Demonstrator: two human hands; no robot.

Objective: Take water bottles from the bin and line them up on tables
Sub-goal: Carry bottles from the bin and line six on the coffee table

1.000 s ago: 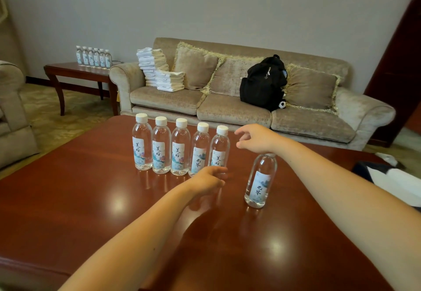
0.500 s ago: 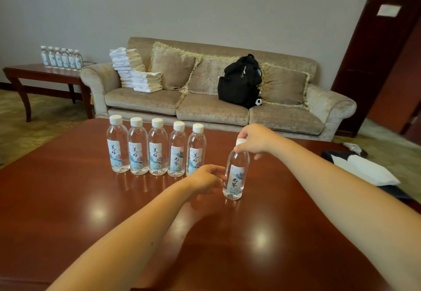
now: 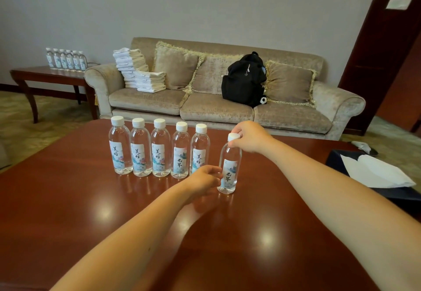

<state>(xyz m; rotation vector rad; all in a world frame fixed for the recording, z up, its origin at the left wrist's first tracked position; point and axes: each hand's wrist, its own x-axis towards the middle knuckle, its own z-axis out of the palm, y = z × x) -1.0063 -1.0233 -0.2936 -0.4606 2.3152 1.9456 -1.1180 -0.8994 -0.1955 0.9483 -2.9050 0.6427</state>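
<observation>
Beige sofa (image 3: 216, 108) holds stacked white towels (image 3: 139, 72), black backpack (image 3: 243, 81), fringed cushions (image 3: 175, 67); white sheet (image 3: 376, 172) far right.

Beige sofa (image 3: 216, 106) against grey wall (image 3: 205, 6), patterned carpet (image 3: 52, 113).

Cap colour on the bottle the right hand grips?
White. The cap under the right hand shows best in the head view.
</observation>
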